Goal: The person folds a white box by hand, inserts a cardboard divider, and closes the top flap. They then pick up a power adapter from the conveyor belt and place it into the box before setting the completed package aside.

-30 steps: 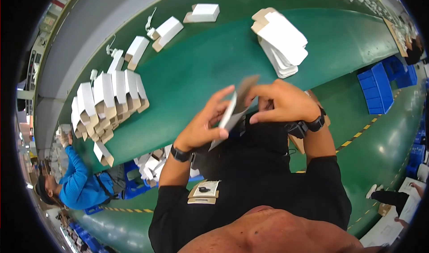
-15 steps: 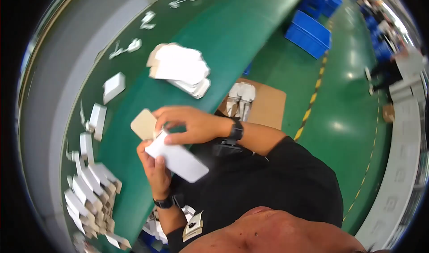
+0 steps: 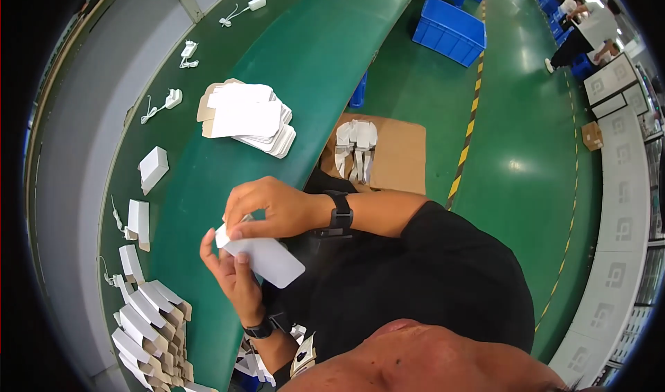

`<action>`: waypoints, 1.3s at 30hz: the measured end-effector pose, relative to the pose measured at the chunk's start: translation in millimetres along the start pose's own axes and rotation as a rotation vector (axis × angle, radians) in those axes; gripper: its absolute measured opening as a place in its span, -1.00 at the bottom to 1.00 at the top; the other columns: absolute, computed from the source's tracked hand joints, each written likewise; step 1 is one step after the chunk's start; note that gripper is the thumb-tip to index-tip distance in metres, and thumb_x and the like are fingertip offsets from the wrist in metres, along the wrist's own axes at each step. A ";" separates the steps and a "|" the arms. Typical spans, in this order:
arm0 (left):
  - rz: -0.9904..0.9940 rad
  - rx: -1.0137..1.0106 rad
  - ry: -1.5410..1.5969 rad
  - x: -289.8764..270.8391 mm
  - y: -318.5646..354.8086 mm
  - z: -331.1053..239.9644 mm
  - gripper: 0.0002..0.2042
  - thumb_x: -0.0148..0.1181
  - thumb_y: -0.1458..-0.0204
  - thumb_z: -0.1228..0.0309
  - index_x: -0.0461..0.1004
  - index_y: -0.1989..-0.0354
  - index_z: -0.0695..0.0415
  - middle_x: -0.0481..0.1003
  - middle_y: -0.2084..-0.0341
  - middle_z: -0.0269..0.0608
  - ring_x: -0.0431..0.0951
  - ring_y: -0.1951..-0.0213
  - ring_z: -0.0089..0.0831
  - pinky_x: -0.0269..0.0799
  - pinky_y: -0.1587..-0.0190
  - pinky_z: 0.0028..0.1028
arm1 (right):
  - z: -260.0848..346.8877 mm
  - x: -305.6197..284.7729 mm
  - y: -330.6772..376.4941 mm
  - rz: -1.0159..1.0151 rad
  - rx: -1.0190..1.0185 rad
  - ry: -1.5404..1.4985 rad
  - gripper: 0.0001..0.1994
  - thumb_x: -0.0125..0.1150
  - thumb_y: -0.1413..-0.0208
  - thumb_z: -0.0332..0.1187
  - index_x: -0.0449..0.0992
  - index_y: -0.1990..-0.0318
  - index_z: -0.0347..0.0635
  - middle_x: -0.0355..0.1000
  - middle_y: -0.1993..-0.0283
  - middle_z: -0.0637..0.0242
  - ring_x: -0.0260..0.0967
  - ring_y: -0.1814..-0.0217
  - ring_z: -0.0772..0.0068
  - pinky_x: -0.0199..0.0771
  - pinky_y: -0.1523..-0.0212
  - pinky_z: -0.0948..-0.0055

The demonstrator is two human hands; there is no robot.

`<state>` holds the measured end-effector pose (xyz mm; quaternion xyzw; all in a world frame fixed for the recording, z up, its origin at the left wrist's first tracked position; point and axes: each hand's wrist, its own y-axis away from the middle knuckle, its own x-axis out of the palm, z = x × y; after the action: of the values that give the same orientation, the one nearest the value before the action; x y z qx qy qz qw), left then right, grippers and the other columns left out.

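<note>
My left hand (image 3: 237,281) is closed around a small white carton (image 3: 271,260), thumb on the near face and fingers spread behind it. Bent over the carton's upper end, my right hand (image 3: 273,208) presses its fingertips and thumb at the end flap. The carton is tilted, its long plain side toward me, above the edge of the green work surface (image 3: 187,205). My fingers hide part of the flap end. Beyond my hands lies a pile of flat white cartons (image 3: 249,115).
Folded cartons with open tan ends (image 3: 152,323) are stacked at the lower left. White plug adapters with cables (image 3: 166,104) line the far side. A brown cardboard sheet (image 3: 398,149) with white pieces and a blue crate (image 3: 450,32) stand on the floor at right.
The tan flap that stuck out from the carton's end no longer shows; that end now looks folded in under my right fingers. The whole view has shifted slightly.
</note>
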<state>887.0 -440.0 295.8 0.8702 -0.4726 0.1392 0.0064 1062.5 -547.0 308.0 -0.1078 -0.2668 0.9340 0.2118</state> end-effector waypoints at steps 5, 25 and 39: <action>0.098 0.017 -0.254 -3.0 0.5 -9.4 -0.32 0.17 -0.25 0.46 -0.07 -0.46 0.16 0.36 -0.20 0.04 0.40 -0.23 -0.23 0.27 -0.30 -0.27 | -6.3 -5.9 -5.2 -0.054 -0.026 0.046 -0.88 0.38 -0.11 -0.45 0.69 0.20 -0.21 0.62 0.12 0.22 0.58 0.08 0.31 0.56 0.05 0.39; 0.186 -0.046 -0.069 -2.8 -43.3 18.7 -0.58 0.09 -0.27 0.55 0.20 -0.28 0.14 0.38 -0.12 -0.09 0.43 -0.09 -0.43 0.37 -0.13 -0.41 | -35.8 -40.1 -13.9 0.121 0.170 -0.023 -0.76 0.31 -0.12 -0.52 0.64 0.04 -0.27 0.56 -0.10 0.09 0.49 -0.21 0.11 0.47 -0.20 0.25; -0.075 0.531 -1.529 -93.8 -309.2 42.6 -0.40 0.36 0.00 0.48 0.36 -0.28 0.12 0.53 -0.05 0.07 0.44 -0.11 0.09 0.24 -0.26 -0.09 | -80.7 -87.0 -61.3 -0.110 0.156 1.047 -0.53 0.33 0.03 -0.19 0.52 0.07 -0.42 0.46 -0.08 -0.09 0.36 -0.20 -0.08 0.14 -0.37 -0.07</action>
<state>1103.7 -198.0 268.8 0.7124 -0.2677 -0.3871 -0.5205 1185.8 -502.8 281.7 -0.5292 -0.0603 0.7599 0.3728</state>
